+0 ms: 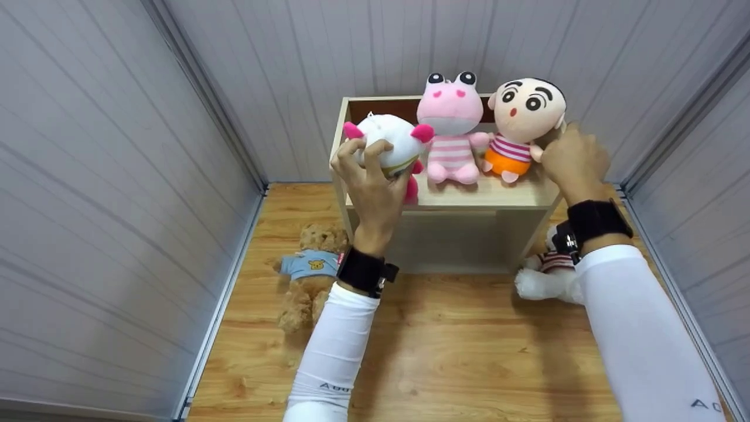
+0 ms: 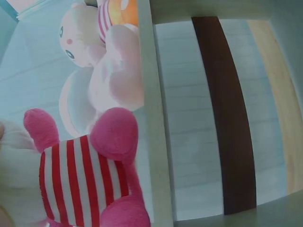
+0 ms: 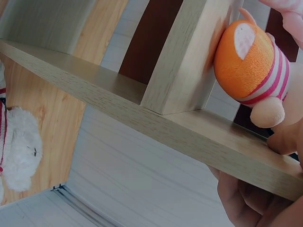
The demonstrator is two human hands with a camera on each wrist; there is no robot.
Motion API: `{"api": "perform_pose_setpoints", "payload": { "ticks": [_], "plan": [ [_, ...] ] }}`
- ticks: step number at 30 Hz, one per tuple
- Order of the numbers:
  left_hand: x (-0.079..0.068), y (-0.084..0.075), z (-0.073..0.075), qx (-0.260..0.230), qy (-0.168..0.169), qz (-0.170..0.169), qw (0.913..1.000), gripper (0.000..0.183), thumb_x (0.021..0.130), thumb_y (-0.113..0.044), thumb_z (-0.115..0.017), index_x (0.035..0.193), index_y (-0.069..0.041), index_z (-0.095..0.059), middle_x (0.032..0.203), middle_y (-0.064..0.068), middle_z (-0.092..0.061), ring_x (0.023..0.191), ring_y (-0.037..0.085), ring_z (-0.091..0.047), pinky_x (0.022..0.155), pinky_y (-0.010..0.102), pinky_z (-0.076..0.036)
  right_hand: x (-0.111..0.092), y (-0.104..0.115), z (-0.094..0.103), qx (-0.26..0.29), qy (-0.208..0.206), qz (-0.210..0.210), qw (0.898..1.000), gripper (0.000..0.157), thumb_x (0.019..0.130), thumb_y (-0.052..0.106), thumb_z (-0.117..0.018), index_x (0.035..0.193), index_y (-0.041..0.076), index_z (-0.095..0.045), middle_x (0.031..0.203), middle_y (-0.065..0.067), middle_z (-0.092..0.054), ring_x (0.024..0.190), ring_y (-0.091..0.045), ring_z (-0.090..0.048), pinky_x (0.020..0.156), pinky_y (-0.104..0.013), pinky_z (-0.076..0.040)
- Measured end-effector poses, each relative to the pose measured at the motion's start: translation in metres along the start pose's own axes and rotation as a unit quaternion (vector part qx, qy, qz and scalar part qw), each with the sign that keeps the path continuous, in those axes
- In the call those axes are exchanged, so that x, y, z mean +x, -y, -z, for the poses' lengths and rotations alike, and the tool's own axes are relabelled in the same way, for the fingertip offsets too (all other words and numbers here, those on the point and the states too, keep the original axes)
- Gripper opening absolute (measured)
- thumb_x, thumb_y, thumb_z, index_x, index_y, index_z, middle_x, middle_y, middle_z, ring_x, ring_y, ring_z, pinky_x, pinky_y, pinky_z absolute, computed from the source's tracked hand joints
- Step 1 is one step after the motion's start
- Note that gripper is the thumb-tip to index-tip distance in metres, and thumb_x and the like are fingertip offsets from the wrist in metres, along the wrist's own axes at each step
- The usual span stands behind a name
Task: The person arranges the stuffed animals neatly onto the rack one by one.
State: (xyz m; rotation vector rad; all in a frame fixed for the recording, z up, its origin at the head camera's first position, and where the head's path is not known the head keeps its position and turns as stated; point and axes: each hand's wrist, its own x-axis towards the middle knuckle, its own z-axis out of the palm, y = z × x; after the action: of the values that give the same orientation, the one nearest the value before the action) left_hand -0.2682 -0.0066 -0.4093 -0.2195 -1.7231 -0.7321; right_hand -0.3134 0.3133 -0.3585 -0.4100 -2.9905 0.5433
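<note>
My left hand (image 1: 375, 196) grips a plush toy (image 2: 85, 182) by its white head. The toy has pink ears and limbs and a red-and-white striped body, and is held over the left part of the small wooden shelf (image 1: 486, 198). With thumb inside and fingers outside, my right hand (image 1: 577, 161) holds the shelf's right side panel (image 3: 222, 165). Beside that hand, on the top board, sits a boy doll (image 1: 524, 120) with orange shorts. A pink frog plush (image 1: 450, 114) with a striped body sits left of the doll.
A brown teddy bear (image 1: 310, 264) in a blue shirt lies on the wooden floor (image 1: 457, 351), left of the shelf. On the right lies a white plush toy (image 1: 545, 283) with red stripes, partly behind my right wrist. Grey panel walls (image 1: 281, 70) surround the shelf.
</note>
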Motion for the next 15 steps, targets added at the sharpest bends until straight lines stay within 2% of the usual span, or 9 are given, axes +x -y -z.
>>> {"api": "perform_pose_setpoints", "payload": {
  "ticks": [3,8,15],
  "plan": [
    [-0.003,0.009,-0.008,0.018,0.018,0.009,0.9996,0.060,0.071,-0.028,-0.094,0.109,-0.019,-0.049,0.124,0.013,-0.041,0.119,0.036,-0.041,0.099,0.046,-0.040,0.000,0.001,0.000,-0.002,0.003,-0.003,1.000,0.068,0.101,0.045,-0.048,0.142,-0.009,-0.041,0.129,-0.040,-0.056,0.117,-0.056,-0.055,0.097,-0.065,-0.044],
    [-0.012,0.023,-0.016,0.049,0.058,0.035,0.9965,0.064,0.077,-0.032,-0.091,0.119,-0.020,-0.044,0.134,0.014,-0.037,0.127,0.037,-0.039,0.104,0.043,-0.044,0.000,0.002,-0.001,-0.007,0.006,0.002,1.000,0.073,0.100,0.049,-0.051,0.142,-0.010,-0.040,0.129,-0.040,-0.056,0.118,-0.057,-0.054,0.099,-0.065,-0.043],
    [-0.022,0.030,-0.021,0.088,0.097,0.019,0.9912,0.077,0.080,-0.021,-0.084,0.139,-0.025,-0.035,0.152,0.017,-0.030,0.144,0.039,-0.034,0.109,0.045,-0.046,-0.002,0.000,0.000,-0.007,0.005,0.001,1.000,0.059,0.098,0.032,-0.044,0.139,-0.010,-0.042,0.124,-0.039,-0.057,0.112,-0.055,-0.056,0.090,-0.063,-0.047]
  ]
}}
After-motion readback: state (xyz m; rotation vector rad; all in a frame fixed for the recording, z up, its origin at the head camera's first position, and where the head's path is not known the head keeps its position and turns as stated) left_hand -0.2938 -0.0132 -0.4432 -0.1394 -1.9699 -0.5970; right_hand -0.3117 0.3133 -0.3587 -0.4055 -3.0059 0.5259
